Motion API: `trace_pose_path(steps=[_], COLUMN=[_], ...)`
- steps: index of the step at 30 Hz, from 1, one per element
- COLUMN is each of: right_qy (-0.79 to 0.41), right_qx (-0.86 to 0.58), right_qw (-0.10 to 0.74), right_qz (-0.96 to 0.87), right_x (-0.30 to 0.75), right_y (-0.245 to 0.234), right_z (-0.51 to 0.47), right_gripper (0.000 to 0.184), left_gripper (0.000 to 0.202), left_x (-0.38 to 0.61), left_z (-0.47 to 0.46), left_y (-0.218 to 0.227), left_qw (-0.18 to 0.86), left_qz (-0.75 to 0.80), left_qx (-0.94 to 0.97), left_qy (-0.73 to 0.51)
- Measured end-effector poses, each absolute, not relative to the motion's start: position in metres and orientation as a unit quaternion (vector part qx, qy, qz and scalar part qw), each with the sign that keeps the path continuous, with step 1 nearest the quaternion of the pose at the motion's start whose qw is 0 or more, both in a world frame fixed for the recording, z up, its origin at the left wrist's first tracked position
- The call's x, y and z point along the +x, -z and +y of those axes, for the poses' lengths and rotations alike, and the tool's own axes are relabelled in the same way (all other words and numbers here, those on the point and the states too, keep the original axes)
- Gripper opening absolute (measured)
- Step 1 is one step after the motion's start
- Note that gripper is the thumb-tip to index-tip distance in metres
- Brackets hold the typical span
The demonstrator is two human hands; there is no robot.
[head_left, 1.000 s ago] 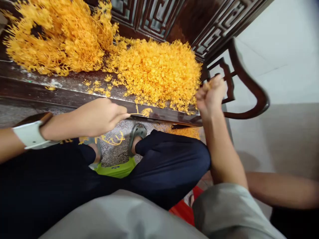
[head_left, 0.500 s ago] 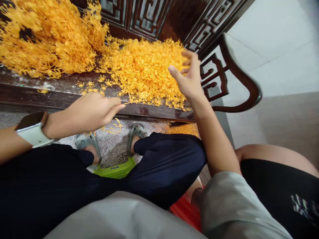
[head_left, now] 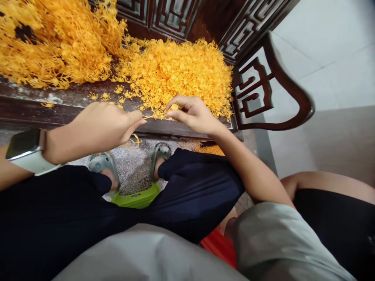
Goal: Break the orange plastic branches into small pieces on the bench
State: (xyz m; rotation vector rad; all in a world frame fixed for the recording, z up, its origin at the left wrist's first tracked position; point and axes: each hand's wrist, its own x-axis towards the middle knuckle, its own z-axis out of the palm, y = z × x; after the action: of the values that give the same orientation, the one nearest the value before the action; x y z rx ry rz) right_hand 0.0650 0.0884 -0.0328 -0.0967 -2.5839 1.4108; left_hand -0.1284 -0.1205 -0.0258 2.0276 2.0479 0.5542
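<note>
My left hand (head_left: 107,124), with a watch (head_left: 26,146) on its wrist, pinches a thin yellow plastic stem (head_left: 148,117) that points right. My right hand (head_left: 197,114) is closed at the stem's far end, with a small spidery yellow plastic flower piece (head_left: 174,106) between thumb and forefinger. Whether the piece sits on the stem, I cannot tell. Both hands are above the front edge of a dark wooden bench (head_left: 73,102). Just behind them lies a heap of loose yellow flower pieces (head_left: 181,72).
A larger tangle of yellow flower strands (head_left: 67,43) lies on the bench at left. The carved armrest (head_left: 288,89) rises at right. Yellow bits (head_left: 215,148) lie on the floor below. Beneath me is a green stool (head_left: 136,198). Another person's leg (head_left: 331,181) is close at right.
My right hand has come down and left from above the heap's right side to the stem's end, its fingers closing on a flower piece. My left hand keeps its pinch.
</note>
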Motion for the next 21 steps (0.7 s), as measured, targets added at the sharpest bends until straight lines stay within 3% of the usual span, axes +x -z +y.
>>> trace_pose_path(steps=[5, 10, 14, 21], right_qy=[-0.55, -0.5, -0.478, -0.354], right_qx=[-0.161, -0.261, -0.257, -0.336], right_qw=[0.206, 0.346, 0.284, 0.197], right_qz=[-0.793, -0.75, -0.79, -0.85], right_x=[0.067, 0.099, 0.11, 0.085], right_y=[0.044, 0.051, 0.073, 0.107], right_z=[0.115, 0.164, 0.171, 0.208], right_gripper=[0.05, 0.055, 0.056, 0.093], left_gripper=[0.033, 0.03, 0.037, 0.032], left_x=[-0.122, -0.119, -0.116, -0.118], left_z=[-0.132, -0.152, -0.151, -0.132], left_y=[0.031, 0.053, 0.067, 0.052], left_qw=[0.129, 0.211, 0.285, 0.522], left_qz=[0.677, 0.675, 0.663, 0.626], left_qx=[0.707, 0.693, 0.654, 0.384], left_qy=[-0.156, -0.14, -0.226, -0.433])
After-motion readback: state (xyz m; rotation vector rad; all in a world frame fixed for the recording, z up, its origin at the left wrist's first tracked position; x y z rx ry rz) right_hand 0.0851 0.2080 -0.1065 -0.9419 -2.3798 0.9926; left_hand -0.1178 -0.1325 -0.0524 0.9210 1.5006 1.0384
